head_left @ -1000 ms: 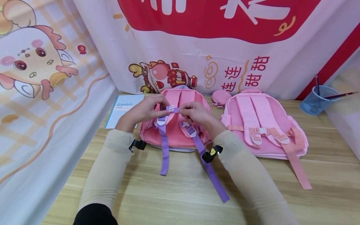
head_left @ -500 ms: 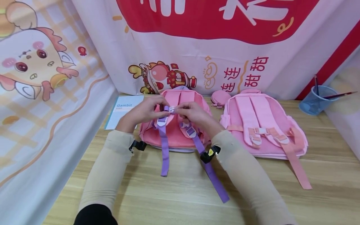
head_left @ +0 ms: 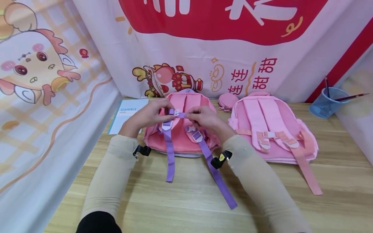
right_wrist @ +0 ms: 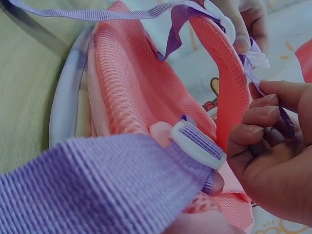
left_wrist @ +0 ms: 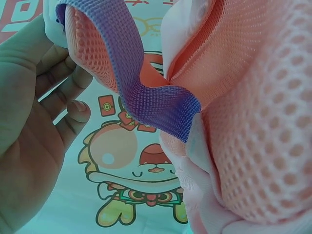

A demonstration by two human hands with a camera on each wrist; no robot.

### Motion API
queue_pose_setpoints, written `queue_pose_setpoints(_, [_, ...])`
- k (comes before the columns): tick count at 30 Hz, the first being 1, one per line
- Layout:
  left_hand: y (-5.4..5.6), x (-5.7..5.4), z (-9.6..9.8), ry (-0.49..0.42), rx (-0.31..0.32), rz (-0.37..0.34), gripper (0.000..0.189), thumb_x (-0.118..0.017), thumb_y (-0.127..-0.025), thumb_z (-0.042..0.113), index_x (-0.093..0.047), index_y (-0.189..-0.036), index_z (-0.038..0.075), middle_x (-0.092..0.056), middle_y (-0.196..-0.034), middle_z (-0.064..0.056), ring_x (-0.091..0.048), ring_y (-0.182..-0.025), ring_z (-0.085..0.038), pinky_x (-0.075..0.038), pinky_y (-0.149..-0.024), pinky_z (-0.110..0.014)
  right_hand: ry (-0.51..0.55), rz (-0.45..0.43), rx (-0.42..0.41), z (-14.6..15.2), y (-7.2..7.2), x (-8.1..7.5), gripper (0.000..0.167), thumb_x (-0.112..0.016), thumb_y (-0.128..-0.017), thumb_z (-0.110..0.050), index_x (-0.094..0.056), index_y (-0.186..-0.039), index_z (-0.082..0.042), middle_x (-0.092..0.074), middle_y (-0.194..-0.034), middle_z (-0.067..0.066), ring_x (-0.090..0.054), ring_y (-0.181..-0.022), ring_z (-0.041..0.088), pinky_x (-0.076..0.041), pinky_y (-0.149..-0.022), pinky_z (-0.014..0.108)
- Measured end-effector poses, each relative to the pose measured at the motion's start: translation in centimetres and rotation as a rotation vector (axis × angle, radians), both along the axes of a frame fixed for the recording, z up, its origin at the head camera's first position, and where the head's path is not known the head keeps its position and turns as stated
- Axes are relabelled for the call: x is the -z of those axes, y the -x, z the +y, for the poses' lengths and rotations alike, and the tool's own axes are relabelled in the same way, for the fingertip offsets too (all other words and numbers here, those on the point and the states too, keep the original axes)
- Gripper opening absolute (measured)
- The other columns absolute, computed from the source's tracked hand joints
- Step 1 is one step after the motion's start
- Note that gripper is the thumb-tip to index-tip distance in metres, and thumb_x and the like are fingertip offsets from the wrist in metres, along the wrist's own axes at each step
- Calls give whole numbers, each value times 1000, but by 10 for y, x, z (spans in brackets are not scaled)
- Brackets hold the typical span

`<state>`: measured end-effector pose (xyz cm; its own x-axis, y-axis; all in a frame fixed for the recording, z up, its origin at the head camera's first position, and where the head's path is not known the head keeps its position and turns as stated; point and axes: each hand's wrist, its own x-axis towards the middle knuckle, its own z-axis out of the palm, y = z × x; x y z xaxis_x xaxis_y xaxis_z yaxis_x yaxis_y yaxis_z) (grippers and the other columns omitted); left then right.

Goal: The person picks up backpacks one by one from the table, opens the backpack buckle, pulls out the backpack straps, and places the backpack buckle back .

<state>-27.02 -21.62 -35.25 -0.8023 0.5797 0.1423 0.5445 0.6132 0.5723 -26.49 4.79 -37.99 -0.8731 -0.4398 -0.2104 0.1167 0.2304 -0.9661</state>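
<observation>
A coral-pink backpack (head_left: 182, 144) lies strap side up on the table in the head view. My left hand (head_left: 149, 114) pinches a small white plastic buckle (head_left: 176, 112) on purple webbing, beside one shoulder strap. Right of the buckle, my right hand (head_left: 205, 117) pinches the purple strap end (head_left: 182, 115) between thumb and forefinger; the right wrist view shows this strap (right_wrist: 252, 75) running up to the buckle. White adjusters (head_left: 197, 136) sit on the shoulder straps, with long purple tails (head_left: 170, 155) trailing onto the table. In the left wrist view, purple webbing (left_wrist: 124, 73) loops beside my left fingers.
A lighter pink backpack (head_left: 246, 119) with peach straps lies to the right, a round pink pouch (head_left: 228, 101) at its upper left. A notebook (head_left: 116, 121) is left of the coral bag. A blue cup (head_left: 324, 105) holding pencils stands far right, before the printed curtain (head_left: 180, 48).
My right hand moved left to the buckle half a second ago and is now back right, with purple strap showing between. My left hand keeps its hold almost unmoved.
</observation>
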Motion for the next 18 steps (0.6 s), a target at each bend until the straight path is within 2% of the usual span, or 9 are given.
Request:
queue_pose_setpoints(5, [-1, -2, 1, 2, -8, 4, 21, -83, -98, 23, -76, -115, 15, -73, -117, -4, -60, -105, -22, -56, -92, -52, 61, -5, 25, -7, 0, 1, 20, -65, -109, -22, -73, -113, -4, -54, -70, -1, -47, -59, 13, -38, -58, 29])
queue_pose_setpoints(14, [1, -1, 3, 4, -13, 4, 21, -84, -97, 26, -77, -113, 15, -74, -120, -4, -62, -112, -23, -55, -100, -53, 174, -85, 30, -17, -1, 0, 23, -64, -110, -18, -73, -123, -1, -53, -72, 1, -46, -61, 15, -41, -60, 28])
queue_pose_setpoints(18, [1, 0, 3, 4, -4, 10, 20, -84, -97, 25, -77, -113, 15, -74, -120, -4, -63, -112, -23, -55, -100, -52, 186, -103, 27, -19, 0, -1, 23, -62, -111, -15, -72, -124, 1, -52, -71, 1, -45, -60, 15, -40, -60, 29])
